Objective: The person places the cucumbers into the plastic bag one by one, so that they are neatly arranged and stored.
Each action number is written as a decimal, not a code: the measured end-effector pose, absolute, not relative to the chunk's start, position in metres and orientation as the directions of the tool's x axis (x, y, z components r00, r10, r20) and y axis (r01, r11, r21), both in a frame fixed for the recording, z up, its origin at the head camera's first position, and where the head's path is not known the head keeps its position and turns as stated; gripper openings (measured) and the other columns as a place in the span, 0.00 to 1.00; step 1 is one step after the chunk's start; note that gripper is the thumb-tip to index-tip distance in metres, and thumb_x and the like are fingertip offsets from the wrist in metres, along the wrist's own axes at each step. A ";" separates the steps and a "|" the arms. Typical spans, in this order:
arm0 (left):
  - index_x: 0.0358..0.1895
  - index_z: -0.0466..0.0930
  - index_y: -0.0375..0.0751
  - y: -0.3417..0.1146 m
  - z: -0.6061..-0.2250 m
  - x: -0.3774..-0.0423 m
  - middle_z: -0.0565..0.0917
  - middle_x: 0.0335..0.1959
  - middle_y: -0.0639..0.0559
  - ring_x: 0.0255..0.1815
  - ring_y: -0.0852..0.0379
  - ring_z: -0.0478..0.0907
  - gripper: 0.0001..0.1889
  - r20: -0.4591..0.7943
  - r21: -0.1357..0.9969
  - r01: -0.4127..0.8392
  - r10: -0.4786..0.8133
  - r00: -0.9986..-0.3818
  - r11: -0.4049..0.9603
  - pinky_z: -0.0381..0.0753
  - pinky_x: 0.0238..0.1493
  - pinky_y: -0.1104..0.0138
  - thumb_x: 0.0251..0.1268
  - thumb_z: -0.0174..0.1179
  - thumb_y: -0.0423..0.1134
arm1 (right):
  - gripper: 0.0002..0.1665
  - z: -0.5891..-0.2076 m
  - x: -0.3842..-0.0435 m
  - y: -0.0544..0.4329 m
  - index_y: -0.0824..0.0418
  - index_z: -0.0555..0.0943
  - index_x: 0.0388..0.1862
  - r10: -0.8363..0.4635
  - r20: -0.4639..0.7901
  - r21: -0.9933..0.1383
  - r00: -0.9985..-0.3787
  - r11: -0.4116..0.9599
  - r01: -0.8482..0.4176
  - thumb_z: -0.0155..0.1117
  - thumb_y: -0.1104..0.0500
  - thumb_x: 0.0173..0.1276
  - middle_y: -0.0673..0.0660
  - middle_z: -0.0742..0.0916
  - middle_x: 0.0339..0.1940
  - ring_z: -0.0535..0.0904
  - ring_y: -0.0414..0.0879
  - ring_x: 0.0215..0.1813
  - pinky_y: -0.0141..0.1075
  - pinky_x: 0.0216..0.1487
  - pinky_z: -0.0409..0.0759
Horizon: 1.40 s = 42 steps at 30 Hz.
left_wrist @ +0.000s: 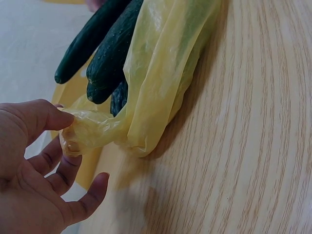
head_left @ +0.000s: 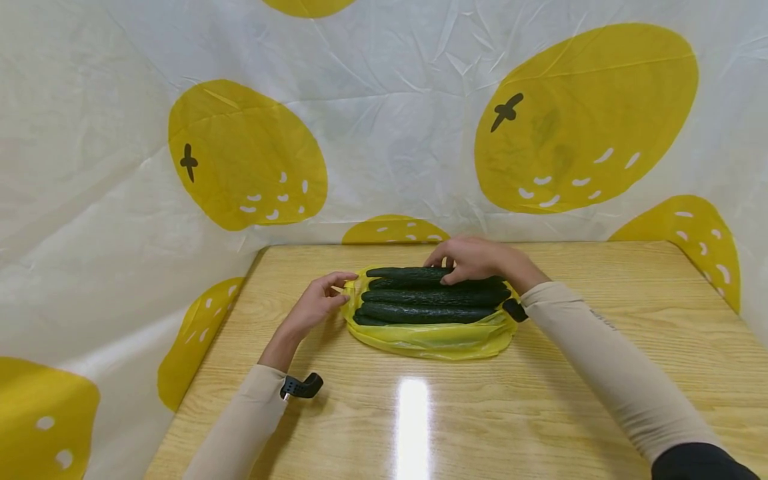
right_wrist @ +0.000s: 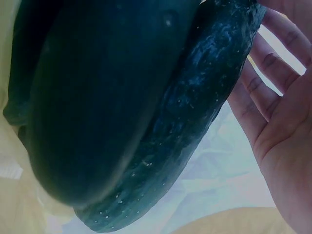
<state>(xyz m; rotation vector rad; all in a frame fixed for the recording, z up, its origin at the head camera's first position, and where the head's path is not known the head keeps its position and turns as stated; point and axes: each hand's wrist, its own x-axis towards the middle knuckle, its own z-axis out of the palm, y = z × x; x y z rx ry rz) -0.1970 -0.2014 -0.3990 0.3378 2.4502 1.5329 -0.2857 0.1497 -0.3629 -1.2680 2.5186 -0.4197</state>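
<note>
Several dark green cucumbers (head_left: 429, 312) lie side by side in an opened yellow plastic bag (head_left: 441, 341) on the table. With thumb and fingertips my left hand (head_left: 312, 303) pinches the gathered left edge of the bag, and the crumpled plastic (left_wrist: 90, 130) shows between them in the left wrist view. My right hand (head_left: 477, 259) reaches over the back of the pile and grips the rearmost cucumber (head_left: 396, 273), thumb in front and fingers behind. Close up in the right wrist view, the fingers (right_wrist: 273, 63) lie along the side of a bumpy cucumber (right_wrist: 195, 112).
The wooden table (head_left: 510, 413) reaches back to a white plastic sheet (head_left: 384, 133) printed with yellow fruit shapes, which hangs behind and at the sides. A dark strap (head_left: 302, 386) sits on the left wrist. Bright light reflects off the table's front.
</note>
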 end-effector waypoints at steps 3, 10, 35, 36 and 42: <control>0.70 0.73 0.34 -0.202 -0.399 -0.197 0.72 0.58 0.33 0.43 0.44 0.72 0.23 -0.069 0.901 0.077 0.316 -0.946 0.427 0.75 0.45 0.48 0.73 0.55 0.25 | 0.26 -0.364 -0.285 0.147 0.52 0.81 0.66 -0.821 -0.119 -0.371 -0.558 0.558 -0.742 0.70 0.54 0.70 0.49 0.87 0.55 0.84 0.45 0.51 0.46 0.53 0.81; 0.70 0.74 0.35 -0.204 -0.409 -0.203 0.73 0.57 0.33 0.43 0.43 0.72 0.23 -0.076 0.897 0.069 0.305 -0.949 0.437 0.74 0.45 0.47 0.73 0.55 0.25 | 0.27 -0.368 -0.284 0.144 0.53 0.80 0.68 -0.829 -0.128 -0.372 -0.545 0.550 -0.748 0.70 0.54 0.70 0.51 0.87 0.56 0.84 0.45 0.51 0.47 0.53 0.82; 0.69 0.77 0.45 -0.215 -0.429 -0.212 0.74 0.56 0.41 0.45 0.44 0.75 0.22 -0.054 0.901 0.083 0.300 -0.953 0.425 0.77 0.44 0.50 0.74 0.58 0.29 | 0.20 -0.378 -0.280 0.163 0.59 0.82 0.64 -0.829 -0.111 -0.481 -0.548 0.527 -0.700 0.63 0.58 0.76 0.56 0.85 0.58 0.82 0.54 0.56 0.49 0.56 0.81; 0.69 0.77 0.46 -0.215 -0.429 -0.212 0.74 0.56 0.41 0.45 0.45 0.75 0.22 -0.056 0.901 0.080 0.296 -0.953 0.426 0.77 0.44 0.50 0.74 0.58 0.30 | 0.19 -0.379 -0.281 0.164 0.58 0.82 0.63 -0.828 -0.109 -0.482 -0.550 0.527 -0.700 0.63 0.57 0.76 0.55 0.85 0.58 0.82 0.53 0.56 0.49 0.56 0.81; 0.69 0.77 0.46 -0.217 -0.428 -0.212 0.75 0.57 0.40 0.50 0.45 0.75 0.22 -0.049 0.894 0.088 0.291 -0.955 0.438 0.78 0.47 0.49 0.74 0.58 0.30 | 0.21 -0.381 -0.283 0.177 0.60 0.81 0.65 -0.813 -0.105 -0.525 -0.573 0.534 -0.662 0.63 0.56 0.76 0.57 0.84 0.60 0.82 0.53 0.58 0.54 0.60 0.79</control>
